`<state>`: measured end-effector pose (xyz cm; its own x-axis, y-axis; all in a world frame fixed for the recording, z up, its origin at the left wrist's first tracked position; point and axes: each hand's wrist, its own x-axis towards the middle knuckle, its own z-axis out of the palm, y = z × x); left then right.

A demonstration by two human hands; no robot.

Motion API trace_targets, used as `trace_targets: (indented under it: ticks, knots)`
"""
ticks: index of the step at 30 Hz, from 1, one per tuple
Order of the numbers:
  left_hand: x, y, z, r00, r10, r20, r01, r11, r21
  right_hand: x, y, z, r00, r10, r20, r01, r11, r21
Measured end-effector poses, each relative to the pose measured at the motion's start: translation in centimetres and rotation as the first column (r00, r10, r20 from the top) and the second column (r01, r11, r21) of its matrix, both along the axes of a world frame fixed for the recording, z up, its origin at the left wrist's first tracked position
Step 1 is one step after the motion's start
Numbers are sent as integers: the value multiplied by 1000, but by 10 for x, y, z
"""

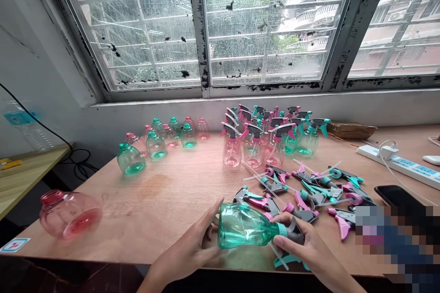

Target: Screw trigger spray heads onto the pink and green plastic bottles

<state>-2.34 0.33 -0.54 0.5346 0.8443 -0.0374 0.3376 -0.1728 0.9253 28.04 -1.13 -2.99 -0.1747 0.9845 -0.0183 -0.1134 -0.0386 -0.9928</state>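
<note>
Pinching spray head (pixel 294 233) in right hand (pixel 311 246), cupping green bottle (pixel 242 228) in left hand (pixel 192 249); could cross-thread from skewed twist.

Green translucent bottle (pixel 242 226) held sideways above a wooden table (pixel 165 219), left hand (pixel 202 238) at its base, right hand (pixel 299 242) at its spray head (pixel 292 232), loose pink and teal spray heads (pixel 309 192) beyond, assembled spray bottles (pixel 254 149) near the windowed wall.

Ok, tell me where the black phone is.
The black phone lies at the head view's right side, on the table, in front of the white power strip.
</note>
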Motion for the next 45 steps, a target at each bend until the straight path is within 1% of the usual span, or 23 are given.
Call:
trace_targets:
  ticks: [3, 9, 16, 19, 23, 27, 31, 34, 38, 40, 42, 45]
  knots:
    - [0, 1, -1, 1000, -17, 2, 17, 1000, 5, 0, 0, -1, 1000, 0, 6, 0, 1000, -7]
    - [2, 2, 8, 998, -62, -11, 62, 997, 41, 1, 1, -1, 999, 32, -3, -32, 999, -4]
    - [-1, 1, -1, 999, -34, 24, 33, 999, 28, 1, 2, -5, 998, 55, -20, -55, 998, 6]
    - [3, 1, 2, 1000, -21, 6, 21, 999, 42, 1, 2, -5, 998, 56, -27, -56, 998, 3]
    - [5, 2, 7, 999, -35, -16, 36, 998, 52, 1, 1, -5, 998, 53, -32, -53, 999, -2]
    - [1, 2, 4, 1000, -6, -23, 8, 998, 69, 1, 1, -4, 998, 57, -20, -58, 998, -12]
    - [0, 1, 1, 1000, -11, -6, 11, 998, 56, 1, 1, -5, 998, 63, -15, -63, 998, -9]
    - [2, 1, 5, 999, -35, 7, 34, 998, 50, 1, 1, -5, 998, 60, -20, -61, 998, -15]
    - [4, 2, 13, 993, -117, 35, 116, 993, 15, 1, 1, -5, 997, 61, -41, -62, 998, -24]
    - [5, 2, 15, 990, -136, 47, 136, 991, 4, 1, 0, -5, 997, 64, -42, -65, 997, -28]
    - [4, 3, 15, 989, -140, 52, 140, 990, -1, 1, 0, -4, 997, 60, -39, -61, 998, -30]
    - [2, 3, 9, 992, -117, 48, 118, 993, -3, 1, 0, -3, 997, 55, -52, -56, 998, -33]
